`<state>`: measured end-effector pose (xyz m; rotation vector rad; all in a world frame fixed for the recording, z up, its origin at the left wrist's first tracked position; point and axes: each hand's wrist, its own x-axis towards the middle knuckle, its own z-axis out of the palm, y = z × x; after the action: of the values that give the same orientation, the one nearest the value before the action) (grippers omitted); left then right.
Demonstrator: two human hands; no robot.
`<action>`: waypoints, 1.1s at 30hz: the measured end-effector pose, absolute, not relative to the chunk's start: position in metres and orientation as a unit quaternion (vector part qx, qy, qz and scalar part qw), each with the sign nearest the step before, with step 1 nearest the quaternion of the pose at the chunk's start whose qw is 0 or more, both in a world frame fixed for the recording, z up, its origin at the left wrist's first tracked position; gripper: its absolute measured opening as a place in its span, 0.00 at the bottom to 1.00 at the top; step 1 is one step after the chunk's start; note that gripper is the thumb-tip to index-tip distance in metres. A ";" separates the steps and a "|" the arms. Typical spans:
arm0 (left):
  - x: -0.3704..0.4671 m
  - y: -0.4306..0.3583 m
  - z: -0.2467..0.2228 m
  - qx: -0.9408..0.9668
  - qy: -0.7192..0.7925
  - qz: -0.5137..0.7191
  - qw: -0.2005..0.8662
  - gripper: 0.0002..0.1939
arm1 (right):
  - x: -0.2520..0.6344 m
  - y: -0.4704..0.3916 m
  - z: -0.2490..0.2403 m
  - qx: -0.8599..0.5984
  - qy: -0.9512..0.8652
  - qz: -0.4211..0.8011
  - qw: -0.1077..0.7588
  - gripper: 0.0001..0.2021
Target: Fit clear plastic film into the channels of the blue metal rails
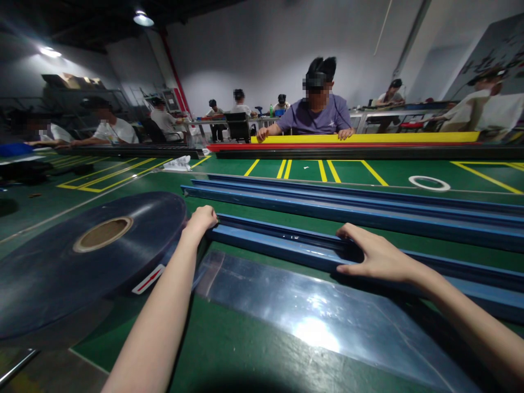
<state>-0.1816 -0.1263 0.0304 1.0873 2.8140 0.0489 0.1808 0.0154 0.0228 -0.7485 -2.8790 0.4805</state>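
Note:
A long blue U-shaped channel point(266, 237) lies on the green table before me. My left hand point(202, 219) is closed at its left end, with the fingertips partly hidden. Farther right, my right hand point(364, 254) straddles the same channel, thumb on the near wall and fingers over the far wall. In front of the channel a strip of clear plastic film point(286, 300) lies flat and shiny. To the left of my left arm rests a large roll of clear film point(151, 218) with a cardboard core point(102, 234).
More blue channels point(286, 203) lie parallel behind. A white ring point(429, 183) and yellow tape lines point(323, 170) are on the table. Across it, a person in a purple shirt point(315, 117) touches a yellow strip point(368, 138) beside red and black ones. Other people sit farther back.

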 end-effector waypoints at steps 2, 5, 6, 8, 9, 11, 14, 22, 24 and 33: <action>-0.182 -0.126 0.030 0.361 0.930 0.017 0.059 0.08 | 0.181 0.016 0.022 -0.248 -0.954 0.158 0.064 0.27; -0.183 -0.126 0.030 0.360 0.931 0.016 0.055 0.08 | 0.181 0.016 0.022 -0.248 -0.953 0.161 0.067 0.26; -0.183 -0.126 0.030 0.359 0.931 0.015 0.054 0.08 | 0.181 0.016 0.022 -0.247 -0.953 0.162 0.069 0.26; -0.183 -0.126 0.030 0.358 0.932 0.013 0.053 0.08 | 0.181 0.016 0.022 -0.248 -0.952 0.165 0.072 0.26; -0.183 -0.126 0.030 0.359 0.932 0.013 0.052 0.08 | 0.181 0.016 0.022 -0.249 -0.951 0.166 0.073 0.26; -0.183 -0.127 0.030 0.361 0.931 0.012 0.051 0.08 | 0.181 0.015 0.022 -0.250 -0.951 0.165 0.073 0.26; -0.184 -0.127 0.030 0.366 0.929 0.007 0.052 0.08 | 0.181 0.015 0.023 -0.250 -0.952 0.162 0.070 0.26; -0.180 -0.123 0.034 0.379 0.925 -0.008 0.037 0.14 | 0.181 0.015 0.023 -0.244 -0.954 0.160 0.065 0.26; -0.176 -0.123 0.038 0.387 0.922 -0.005 0.024 0.17 | 0.181 0.016 0.022 -0.241 -0.955 0.159 0.068 0.27; -0.112 -0.109 0.059 0.517 0.849 -0.013 -0.107 0.17 | 0.182 0.014 0.022 -0.231 -0.956 0.154 0.091 0.28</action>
<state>-0.1118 -0.1089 0.0585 1.7460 2.8646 -0.0449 0.1816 0.0144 0.0221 -0.6874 -2.8419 0.4577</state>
